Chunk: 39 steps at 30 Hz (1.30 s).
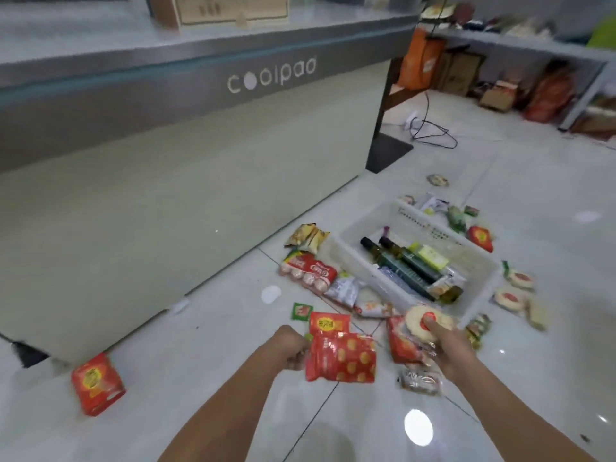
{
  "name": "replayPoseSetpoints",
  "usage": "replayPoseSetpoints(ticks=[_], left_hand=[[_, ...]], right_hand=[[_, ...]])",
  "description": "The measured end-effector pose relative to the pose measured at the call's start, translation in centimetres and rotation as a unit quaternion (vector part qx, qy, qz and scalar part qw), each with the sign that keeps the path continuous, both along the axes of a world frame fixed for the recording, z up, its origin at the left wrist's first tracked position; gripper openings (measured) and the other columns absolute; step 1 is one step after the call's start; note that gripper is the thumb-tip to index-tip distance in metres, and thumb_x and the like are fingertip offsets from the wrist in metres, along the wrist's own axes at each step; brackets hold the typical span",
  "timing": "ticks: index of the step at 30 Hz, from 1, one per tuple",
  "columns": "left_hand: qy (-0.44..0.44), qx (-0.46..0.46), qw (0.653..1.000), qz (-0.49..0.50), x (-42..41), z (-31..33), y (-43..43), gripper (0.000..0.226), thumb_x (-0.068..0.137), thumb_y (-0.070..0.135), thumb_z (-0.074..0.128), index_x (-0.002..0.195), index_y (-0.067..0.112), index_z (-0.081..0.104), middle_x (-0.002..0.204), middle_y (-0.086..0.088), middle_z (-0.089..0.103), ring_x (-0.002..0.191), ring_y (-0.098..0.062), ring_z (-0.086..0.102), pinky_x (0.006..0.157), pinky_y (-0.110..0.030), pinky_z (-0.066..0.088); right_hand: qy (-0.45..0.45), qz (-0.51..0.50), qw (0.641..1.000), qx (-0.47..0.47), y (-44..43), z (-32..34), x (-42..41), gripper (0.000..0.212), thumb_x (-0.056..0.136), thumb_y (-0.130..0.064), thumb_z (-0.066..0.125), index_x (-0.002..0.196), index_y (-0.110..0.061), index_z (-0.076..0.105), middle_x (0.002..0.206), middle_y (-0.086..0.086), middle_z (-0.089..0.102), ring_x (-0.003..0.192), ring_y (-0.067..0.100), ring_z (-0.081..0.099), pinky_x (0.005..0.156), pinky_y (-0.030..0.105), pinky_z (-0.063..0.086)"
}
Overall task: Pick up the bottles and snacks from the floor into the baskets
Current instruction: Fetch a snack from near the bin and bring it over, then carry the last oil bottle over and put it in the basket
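My left hand (293, 348) grips a red snack bag (340, 358) by its edge, lifted over the floor. My right hand (446, 345) holds a round cream-coloured snack pack (416, 323) with a red centre, close to the near corner of the white basket (353, 245). Dark bottles (405, 266) and a yellow-green box lie inside that basket. Loose snacks ring it: a red-and-white pack (308, 271), a yellow bag (306, 238), round packs (513, 288) to the right, and a red box (96, 383) at far left.
A long grey display counter (166, 181) labelled "coolpad" borders the floor on the left. Black cables (430, 128) lie on the tiles behind it. Shelving with bags and boxes (500, 85) runs along the back right. White tiled floor stretches right of the basket.
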State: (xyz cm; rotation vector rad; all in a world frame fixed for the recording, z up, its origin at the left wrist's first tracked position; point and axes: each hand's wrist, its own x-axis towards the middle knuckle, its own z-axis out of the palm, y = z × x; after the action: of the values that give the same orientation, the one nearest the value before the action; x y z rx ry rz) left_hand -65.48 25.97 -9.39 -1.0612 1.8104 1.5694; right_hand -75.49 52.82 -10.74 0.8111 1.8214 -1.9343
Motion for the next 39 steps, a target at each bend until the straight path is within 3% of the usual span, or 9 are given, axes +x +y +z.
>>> replayPoseSetpoints(ticks=[4,8,14,18,22,24,30,35,39], left_hand=[[0.079,0.01,0.997,-0.01,-12.2,1.0,7.0,0.005,0.093,0.003,0.054,0.095,-0.001,0.054,0.051,-0.008,0.054,0.032,-0.01,0.05,0.039,-0.021,0.044],[0.164,0.058,0.984,-0.028,-21.5,1.9,11.8,0.047,0.098,0.027,0.051,0.132,-0.004,0.042,0.103,-0.017,0.06,0.086,-0.023,0.064,0.075,-0.031,0.056],[0.197,-0.207,0.944,-0.164,-19.2,-1.2,5.4,0.066,0.098,0.046,0.041,0.151,0.015,0.019,0.152,-0.015,0.029,0.14,-0.034,0.031,0.111,-0.044,0.033],[0.04,-0.447,0.874,-0.188,-8.4,-3.2,-6.9,0.078,0.095,0.06,0.028,0.152,0.021,-0.009,0.16,-0.008,-0.011,0.148,-0.027,-0.006,0.119,-0.043,0.004],[-0.079,-0.556,0.823,-0.09,6.5,-0.3,-16.4,0.075,0.095,0.061,0.024,0.152,0.025,-0.01,0.159,-0.006,-0.017,0.147,-0.026,-0.012,0.119,-0.044,-0.003],[-0.131,-0.599,0.788,-0.055,14.0,2.1,-19.3,0.075,0.095,0.06,0.026,0.152,0.026,-0.008,0.16,-0.006,-0.014,0.147,-0.025,-0.011,0.119,-0.045,-0.002],[-0.203,-0.652,0.727,0.066,31.2,8.1,-22.4,0.075,0.092,0.064,0.024,0.151,0.031,-0.009,0.16,-0.003,-0.014,0.147,-0.023,-0.015,0.117,-0.045,-0.005],[-0.233,-0.622,0.727,0.172,40.6,6.9,-21.0,0.089,0.085,0.07,0.03,0.152,0.028,-0.011,0.16,-0.003,-0.014,0.147,-0.024,-0.016,0.118,-0.048,-0.004],[-0.233,-0.564,0.746,0.265,44.3,2.3,-20.6,0.105,0.08,0.072,0.042,0.151,0.02,-0.014,0.159,-0.003,-0.017,0.147,-0.024,-0.016,0.117,-0.048,-0.003]], right_hand=[[0.034,0.022,0.995,0.089,4.0,1.2,-9.2,0.05,0.085,-0.016,0.069,0.129,-0.001,0.05,0.122,0.02,0.059,0.091,0.031,0.063,0.068,0.041,0.057],[0.061,0.091,0.971,0.211,4.8,0.3,-15.9,0.069,0.084,-0.038,0.067,0.134,0.0,0.039,0.134,0.023,0.05,0.113,0.039,0.055,0.072,0.038,0.054],[0.233,0.297,0.736,0.562,-1.3,-2.3,-17.6,0.085,0.086,-0.061,0.047,0.144,-0.003,0.027,0.147,0.021,0.035,0.137,0.035,0.029,0.114,0.046,0.025],[0.32,0.519,0.575,0.546,-12.6,-3.5,-14.1,0.085,0.089,-0.066,0.031,0.152,-0.014,0.007,0.16,0.01,0.007,0.148,0.026,0.004,0.118,0.045,-0.001],[0.452,0.629,0.428,0.466,-24.0,-4.0,-6.0,0.1,0.082,-0.078,-0.004,0.139,-0.009,0.041,0.143,0.017,0.045,0.131,0.035,0.045,0.108,0.051,0.015],[0.464,0.69,0.356,0.427,-28.7,-3.8,-1.1,0.126,0.057,-0.086,-0.024,0.15,-0.012,0.019,0.157,0.014,0.019,0.145,0.032,0.018,0.112,0.049,-0.009],[0.511,0.751,0.264,0.324,-38.4,-2.4,12.7,0.145,0.028,-0.092,-0.026,0.152,-0.019,-0.005,0.16,0.008,-0.009,0.147,0.026,-0.012,0.114,0.05,-0.013],[0.526,0.766,0.242,0.278,-42.3,-1.8,19.8,0.103,0.077,-0.078,0.037,0.151,-0.019,-0.005,0.16,0.005,-0.006,0.147,0.024,-0.01,0.116,0.05,-0.011],[0.521,0.776,0.239,0.263,-44.0,-3.0,23.3,0.1,0.081,-0.07,0.046,0.151,-0.022,-0.008,0.16,0.004,-0.01,0.147,0.024,-0.013,0.116,0.051,-0.011]])
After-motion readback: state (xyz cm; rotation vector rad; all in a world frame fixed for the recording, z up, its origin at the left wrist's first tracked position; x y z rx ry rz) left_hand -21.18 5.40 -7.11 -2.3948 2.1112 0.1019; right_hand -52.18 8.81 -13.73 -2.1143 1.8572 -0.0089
